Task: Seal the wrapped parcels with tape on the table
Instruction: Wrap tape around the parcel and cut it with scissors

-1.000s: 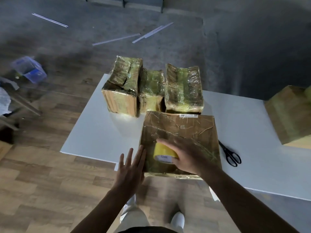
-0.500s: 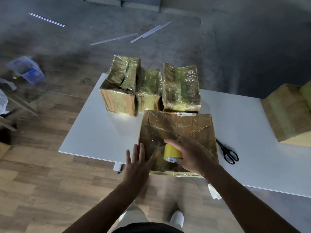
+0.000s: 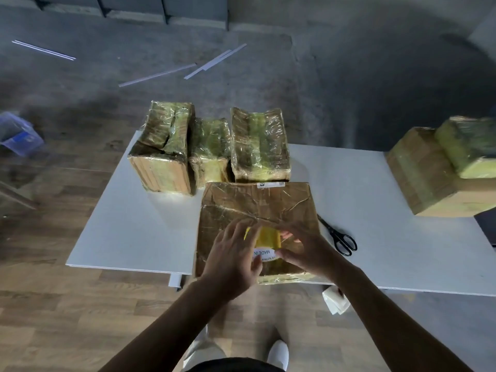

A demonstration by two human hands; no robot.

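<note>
tape roll (image 3: 265, 238) at lower centre, standing on edge atop big parcel (image 3: 257, 202) on surface (image 3: 134, 224) | left hand (image 3: 232, 255) grips its left side, right hand (image 3: 308, 251) its right, equally near | printed side faces lower frame, so it likely unrolls sideways

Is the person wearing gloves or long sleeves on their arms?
No. The left hand and the right hand are bare: no gloves, and I can see no rings. The left forearm and the right forearm are bare too, with no sleeve, watch or bracelet showing down to the picture's bottom edge.
</note>
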